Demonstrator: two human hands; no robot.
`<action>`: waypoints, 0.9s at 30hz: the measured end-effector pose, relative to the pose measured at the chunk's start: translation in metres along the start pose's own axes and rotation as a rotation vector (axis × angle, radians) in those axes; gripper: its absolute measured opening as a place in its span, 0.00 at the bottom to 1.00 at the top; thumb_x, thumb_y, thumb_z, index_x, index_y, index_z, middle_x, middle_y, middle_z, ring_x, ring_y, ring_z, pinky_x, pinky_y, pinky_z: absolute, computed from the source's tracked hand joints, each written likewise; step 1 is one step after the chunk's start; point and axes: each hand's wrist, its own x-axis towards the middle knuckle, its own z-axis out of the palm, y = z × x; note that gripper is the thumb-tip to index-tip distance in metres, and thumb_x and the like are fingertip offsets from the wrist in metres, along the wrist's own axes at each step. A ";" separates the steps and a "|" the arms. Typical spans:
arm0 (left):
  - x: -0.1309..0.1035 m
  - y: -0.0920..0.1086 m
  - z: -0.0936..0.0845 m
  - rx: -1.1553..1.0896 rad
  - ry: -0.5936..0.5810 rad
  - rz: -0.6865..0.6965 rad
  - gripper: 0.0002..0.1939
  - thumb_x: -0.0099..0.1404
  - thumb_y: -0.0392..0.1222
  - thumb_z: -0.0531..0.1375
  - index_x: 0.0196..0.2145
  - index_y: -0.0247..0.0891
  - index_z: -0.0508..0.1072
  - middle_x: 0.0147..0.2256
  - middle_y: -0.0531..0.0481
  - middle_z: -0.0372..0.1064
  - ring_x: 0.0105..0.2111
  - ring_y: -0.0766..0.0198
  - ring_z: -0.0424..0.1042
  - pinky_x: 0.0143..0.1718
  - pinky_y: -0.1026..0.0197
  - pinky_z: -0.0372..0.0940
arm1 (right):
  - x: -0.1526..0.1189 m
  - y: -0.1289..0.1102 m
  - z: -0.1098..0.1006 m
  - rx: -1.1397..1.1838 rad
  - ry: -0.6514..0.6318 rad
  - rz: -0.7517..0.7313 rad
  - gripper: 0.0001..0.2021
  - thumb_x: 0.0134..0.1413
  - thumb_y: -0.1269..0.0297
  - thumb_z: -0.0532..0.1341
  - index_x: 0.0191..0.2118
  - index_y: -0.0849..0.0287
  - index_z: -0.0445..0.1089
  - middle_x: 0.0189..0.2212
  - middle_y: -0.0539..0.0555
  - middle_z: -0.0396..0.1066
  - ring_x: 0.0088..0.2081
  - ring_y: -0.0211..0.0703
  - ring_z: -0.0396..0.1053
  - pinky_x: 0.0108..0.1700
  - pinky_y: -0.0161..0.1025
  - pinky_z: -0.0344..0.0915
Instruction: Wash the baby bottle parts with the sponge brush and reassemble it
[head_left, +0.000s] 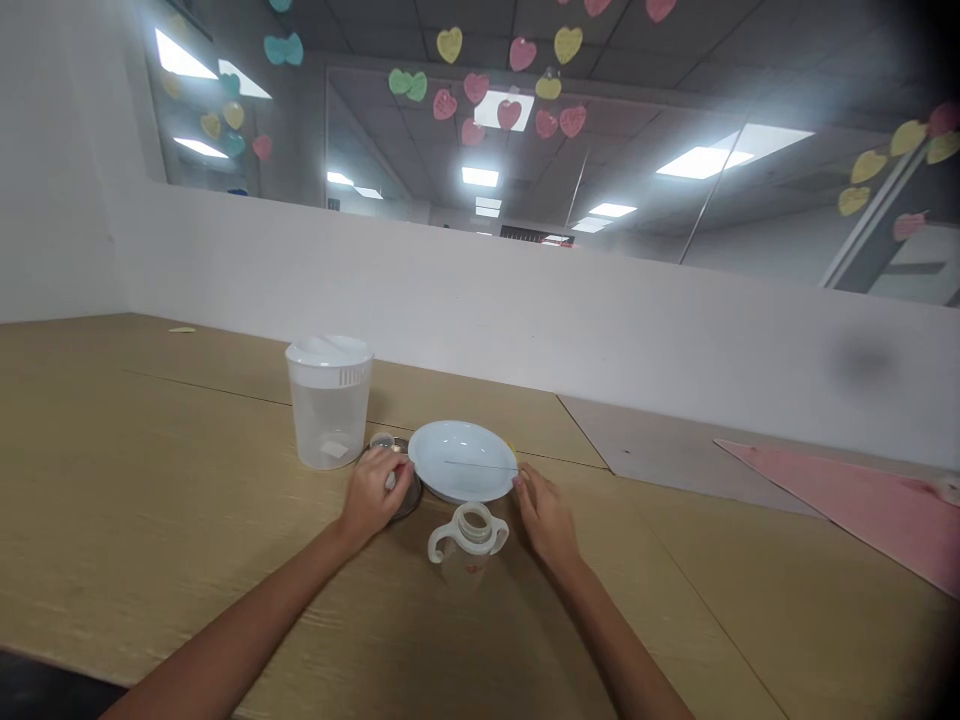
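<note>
Two bare hands are over the table [360,620] in the head view, one on each side of a white bowl [465,487]. The right hand [549,520] has its thumb and finger close together by the bowl's right edge, and they look pinched on the end of a thin stick [480,465]. The rest of the stick is over the bowl. It is so skinny that it could slip if the fingers go loose, and then it could drop in the bowl. The left hand [375,490] is curled by the bowl's left edge, over a metal dish [410,500], with its fingertips bunched up. I can't tell if it holds anything. A small clear cup [382,440] is just behind it, and a bump from the knuckles could tip that cup. The bottle [469,547] with two handles stands in front of the bowl, between the hands. A wrist swinging in could catch a handle and knock it over. The big tub [330,405] is past the left hand, and a hard push could make it slide
</note>
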 end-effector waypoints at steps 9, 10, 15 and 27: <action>-0.007 -0.043 0.018 0.324 -0.186 0.045 0.09 0.61 0.40 0.54 0.33 0.42 0.74 0.43 0.45 0.68 0.46 0.51 0.60 0.43 0.50 0.57 | 0.001 -0.005 -0.007 0.076 0.384 -0.010 0.18 0.59 0.55 0.52 0.38 0.62 0.73 0.34 0.58 0.76 0.34 0.44 0.73 0.38 0.40 0.68; -0.008 -0.045 0.019 0.324 -0.195 0.052 0.09 0.61 0.41 0.54 0.34 0.43 0.74 0.43 0.45 0.68 0.46 0.51 0.61 0.43 0.49 0.56 | 0.000 -0.008 -0.007 0.081 0.412 -0.023 0.17 0.59 0.56 0.53 0.37 0.62 0.74 0.32 0.57 0.76 0.33 0.43 0.73 0.37 0.39 0.68; -0.009 -0.048 0.019 0.388 -0.247 0.116 0.13 0.62 0.45 0.53 0.29 0.42 0.76 0.33 0.45 0.70 0.41 0.54 0.62 0.44 0.49 0.56 | -0.005 -0.021 -0.005 0.057 0.484 -0.177 0.11 0.57 0.63 0.56 0.35 0.60 0.74 0.30 0.54 0.76 0.30 0.40 0.73 0.33 0.35 0.68; 0.011 -0.022 -0.001 0.347 -0.242 -0.156 0.09 0.60 0.38 0.55 0.31 0.42 0.77 0.35 0.48 0.74 0.42 0.52 0.66 0.47 0.47 0.51 | -0.009 -0.029 -0.006 0.074 0.515 -0.224 0.09 0.57 0.65 0.55 0.34 0.60 0.73 0.28 0.54 0.76 0.28 0.39 0.73 0.33 0.35 0.70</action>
